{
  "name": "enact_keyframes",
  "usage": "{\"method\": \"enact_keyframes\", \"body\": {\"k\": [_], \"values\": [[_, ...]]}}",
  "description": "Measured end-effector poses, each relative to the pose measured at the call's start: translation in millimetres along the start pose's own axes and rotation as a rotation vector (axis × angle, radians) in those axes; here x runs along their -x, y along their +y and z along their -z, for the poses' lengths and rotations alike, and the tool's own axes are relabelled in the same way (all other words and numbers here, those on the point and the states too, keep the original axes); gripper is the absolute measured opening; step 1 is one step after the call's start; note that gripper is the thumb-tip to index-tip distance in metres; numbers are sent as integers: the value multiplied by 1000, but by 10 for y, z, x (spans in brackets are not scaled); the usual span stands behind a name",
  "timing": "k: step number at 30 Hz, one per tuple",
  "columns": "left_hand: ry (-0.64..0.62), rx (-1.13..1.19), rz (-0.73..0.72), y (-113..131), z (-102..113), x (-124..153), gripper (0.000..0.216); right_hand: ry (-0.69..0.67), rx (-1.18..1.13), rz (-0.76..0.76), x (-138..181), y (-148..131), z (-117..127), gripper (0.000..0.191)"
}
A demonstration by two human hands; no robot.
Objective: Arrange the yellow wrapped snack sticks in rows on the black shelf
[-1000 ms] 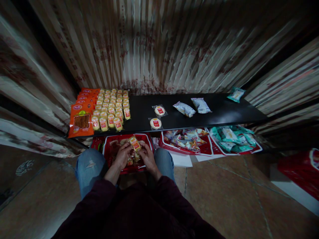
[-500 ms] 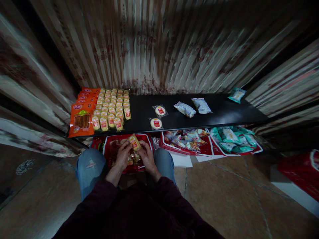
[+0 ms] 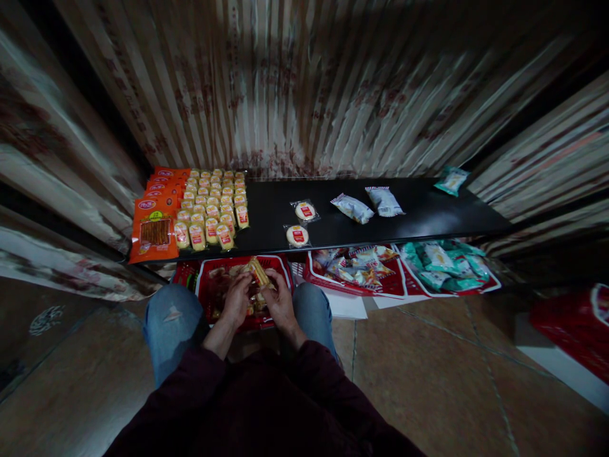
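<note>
Over a red basket (image 3: pixel 203 285) between my knees, I hold a small yellow wrapped snack cake (image 3: pixel 259 271) with both hands. My left hand (image 3: pixel 238 298) grips its left side, and my right hand (image 3: pixel 280 298) pinches its lower right end. The cake is tilted, showing a narrow side. More wrapped snacks lie in the basket below, partly hidden by my hands. On the black shelf (image 3: pixel 271 190) ahead, rows of similar yellow snack cakes (image 3: pixel 212 209) stand beside overlapping orange snack bags (image 3: pixel 155 228).
Two round white packets (image 3: pixel 297 235) and two pale-blue packets (image 3: pixel 353 208) lie mid-shelf; a teal packet (image 3: pixel 451 181) is at the far right. Under the shelf are a red basket of striped packets (image 3: pixel 366 266) and another of teal packets (image 3: pixel 442 263). Striped curtains (image 3: pixel 285 95) hang behind.
The yellow snack cake has turned in my fingers, from its labelled face towards me to a narrow side. Both hands stay above the basket. The items on the shelf stay put.
</note>
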State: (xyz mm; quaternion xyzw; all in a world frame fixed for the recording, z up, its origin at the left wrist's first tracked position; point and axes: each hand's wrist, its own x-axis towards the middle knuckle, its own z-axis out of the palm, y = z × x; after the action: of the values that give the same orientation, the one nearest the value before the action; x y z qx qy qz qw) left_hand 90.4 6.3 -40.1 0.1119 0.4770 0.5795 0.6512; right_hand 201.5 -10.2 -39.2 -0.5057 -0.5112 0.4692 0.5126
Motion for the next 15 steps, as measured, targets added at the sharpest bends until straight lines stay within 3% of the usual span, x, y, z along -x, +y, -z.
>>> {"method": "enact_keyframes", "body": {"k": [4,10,15], "values": [[-68,1,21,39,-31,47,29,-14,69,73,4,62,2,34],[-32,-39,33,60,-71,86,33,0,215,210,2,50,11,33],[-12,-26,49,31,-42,45,35,-5,250,227,7,16,12,33]]}}
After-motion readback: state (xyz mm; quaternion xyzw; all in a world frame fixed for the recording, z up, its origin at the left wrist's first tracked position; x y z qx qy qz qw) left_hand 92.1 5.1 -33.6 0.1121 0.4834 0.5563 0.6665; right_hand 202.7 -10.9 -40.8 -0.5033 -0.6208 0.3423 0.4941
